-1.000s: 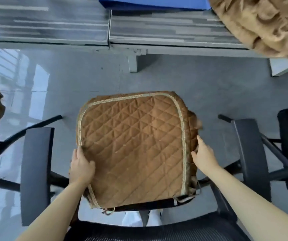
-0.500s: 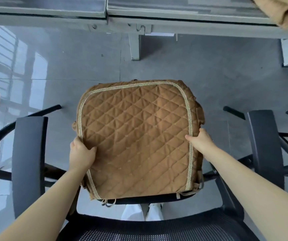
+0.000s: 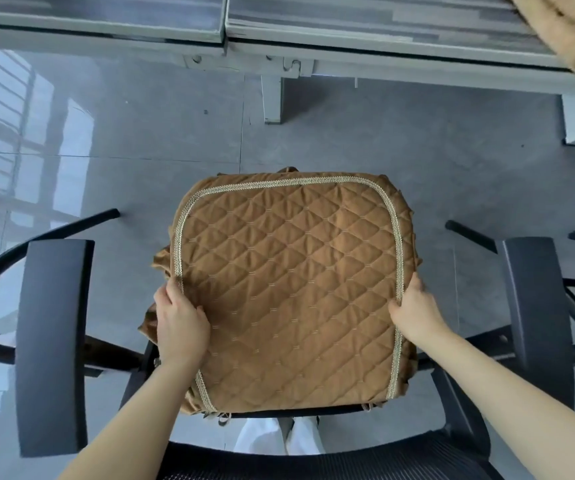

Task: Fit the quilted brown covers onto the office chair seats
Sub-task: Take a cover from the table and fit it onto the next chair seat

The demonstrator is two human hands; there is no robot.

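Left hand (image 3: 180,325): laid on the left edge of the quilted brown cover (image 3: 289,292), thumb on top by the braid, fingers curled over the side onto the gathered skirt; clamped on the cover's edge.

Right hand (image 3: 414,308): at the opposite edge, about level with the left, thumb on the braid trim (image 3: 398,244), fingers wrapped down the side; likewise closed on the cover.

Cover: spread flat over the office chair seat, quilted face up, lying directly between the two hands and running forward from them toward the desk (image 3: 348,50). Both hands equally near. Front corners appear seated; left skirt bunched outward; the rear edge shows loose ties (image 3: 223,418) over a dark strip of seat.

Armrests (image 3: 52,344): one at each side, well outside the hands.

Backrest (image 3: 314,462): mesh, nearest the wearer.

Further brown fabric (image 3: 573,32): heaped on the desk, top right.

Judgement: remaining pull is probably downward and rearward.
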